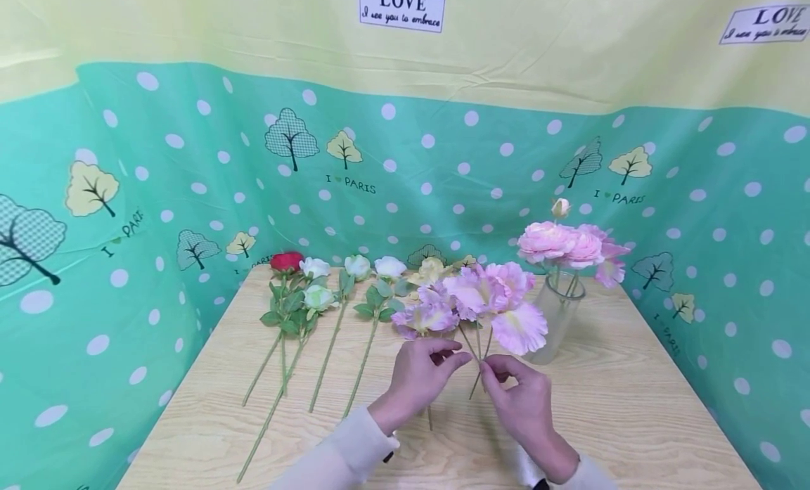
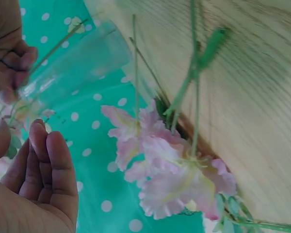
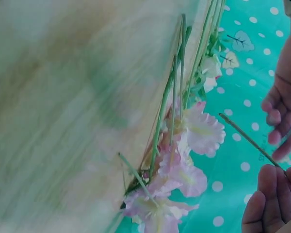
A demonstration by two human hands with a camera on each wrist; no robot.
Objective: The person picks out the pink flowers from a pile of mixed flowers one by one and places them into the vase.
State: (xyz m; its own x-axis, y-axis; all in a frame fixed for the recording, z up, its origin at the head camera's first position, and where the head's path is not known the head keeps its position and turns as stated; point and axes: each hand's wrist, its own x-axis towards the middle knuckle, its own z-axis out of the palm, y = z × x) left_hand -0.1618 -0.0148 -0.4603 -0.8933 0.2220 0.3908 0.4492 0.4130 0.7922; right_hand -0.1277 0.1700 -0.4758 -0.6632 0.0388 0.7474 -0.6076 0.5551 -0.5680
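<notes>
In the head view, my right hand (image 1: pixel 522 398) pinches a thin green flower stem (image 3: pixel 252 142) between thumb and fingertips. Ruffled pink-lilac artificial flowers (image 1: pixel 496 300) spread just above that hand, their stems crossing near the fingertips. My left hand (image 1: pixel 422 377) hovers beside the stems, its fingers loosely bent and a gap showing between thumb and forefinger. The left wrist view also shows the left hand's fingers (image 2: pixel 60 158) holding nothing. Another lilac flower (image 1: pixel 425 316) lies behind the left hand, its stem running toward the front of the table.
A clear glass vase (image 1: pixel 557 328) with pink flowers (image 1: pixel 549 242) stands at the back right of the wooden table (image 1: pixel 607 420). Left of my hands lie a red rose (image 1: pixel 287 261) and several white roses (image 1: pixel 389 266) on long stems. A polka-dot curtain (image 1: pixel 430 166) surrounds the table.
</notes>
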